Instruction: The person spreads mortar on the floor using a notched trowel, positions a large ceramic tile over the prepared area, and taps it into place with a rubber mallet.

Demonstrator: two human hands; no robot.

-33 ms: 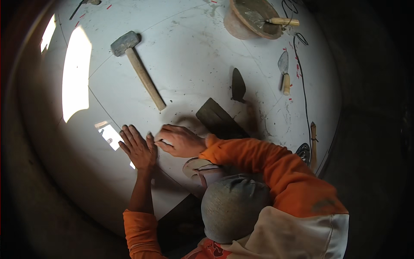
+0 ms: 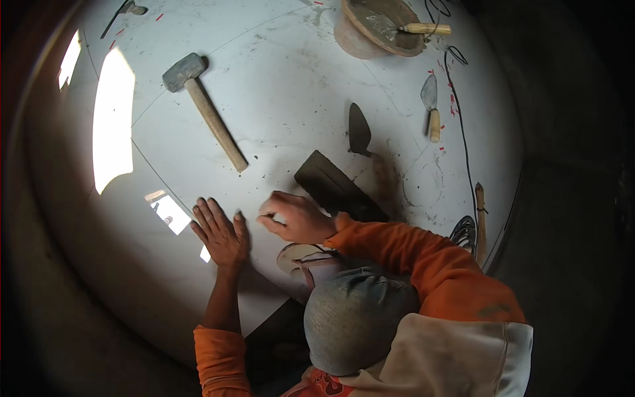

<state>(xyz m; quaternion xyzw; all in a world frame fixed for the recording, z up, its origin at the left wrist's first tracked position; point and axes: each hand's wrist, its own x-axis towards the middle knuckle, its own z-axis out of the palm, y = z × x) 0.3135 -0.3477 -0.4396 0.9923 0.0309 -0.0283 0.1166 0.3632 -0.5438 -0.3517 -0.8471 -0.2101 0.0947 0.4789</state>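
Observation:
My left hand lies palm down with fingers spread on the glossy white tiled surface, beside a patch of reflected light. My right hand, in an orange sleeve, is pinched just to its right, apart from it; whatever it may hold is too small to make out. Just beyond the right hand lies a dark rectangular trowel blade. A dark pointed trowel lies above it. A mallet with a wooden handle lies farther forward. A sandalled foot rests below my right hand, near a grey cloth-covered shape.
A clay-coloured bowl holds a wooden-handled trowel at the back right. Another trowel lies at right, beside a thin black cord and red bits. A bundle of sticks and coiled wire lie lower right. A small tool sits back left.
My right hand has drawn rightward, away from my left thumb, opening a gap between the hands. My left hand appears a little lower and farther right, as the whole view has shifted slightly.

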